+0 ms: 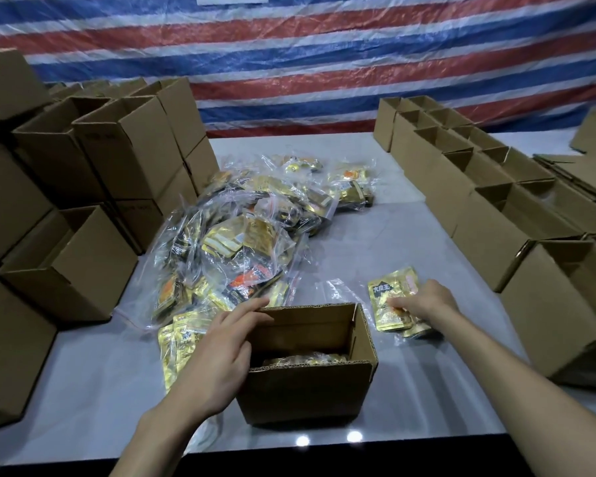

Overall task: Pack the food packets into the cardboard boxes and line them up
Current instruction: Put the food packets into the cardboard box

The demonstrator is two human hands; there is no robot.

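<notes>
Food packets [387,292], flat, long axis pointing away

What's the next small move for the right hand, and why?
Probably the right hand should close its grip on the gold packets it touches and lift them left into the open box. The left hand rests on the box's rim, packets lie inside with room above, and these sit loose on the table beside it.

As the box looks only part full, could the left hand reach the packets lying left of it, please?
Probably yes: the packets lie bare right beside the left hand, which rests on the box; nothing stands between.
</notes>
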